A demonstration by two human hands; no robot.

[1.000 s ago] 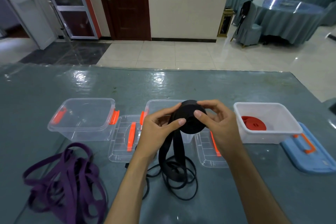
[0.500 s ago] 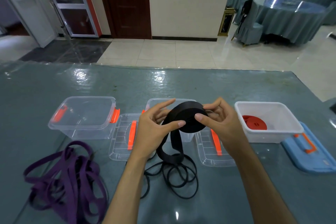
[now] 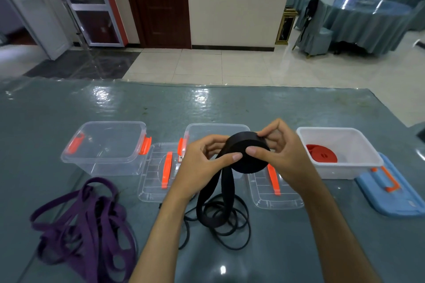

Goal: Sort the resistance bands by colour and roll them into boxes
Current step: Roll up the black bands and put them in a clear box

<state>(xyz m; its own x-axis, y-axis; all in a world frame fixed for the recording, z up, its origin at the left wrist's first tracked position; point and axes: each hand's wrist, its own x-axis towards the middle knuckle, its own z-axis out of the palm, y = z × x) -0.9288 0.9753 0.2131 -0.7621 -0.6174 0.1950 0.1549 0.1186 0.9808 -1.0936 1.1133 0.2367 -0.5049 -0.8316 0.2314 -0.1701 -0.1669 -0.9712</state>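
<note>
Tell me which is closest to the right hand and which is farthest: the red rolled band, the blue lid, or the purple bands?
Going out from the right hand:
1. Red rolled band, just to its right, inside the white box.
2. Blue lid, farther right, beside that box on the table.
3. Purple bands, far across on the left, in a loose heap.

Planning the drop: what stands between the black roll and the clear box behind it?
Nothing visible. Both hands hold the black roll just above and before the open clear box, lid off. Its unrolled tail still trails on the table.
</note>
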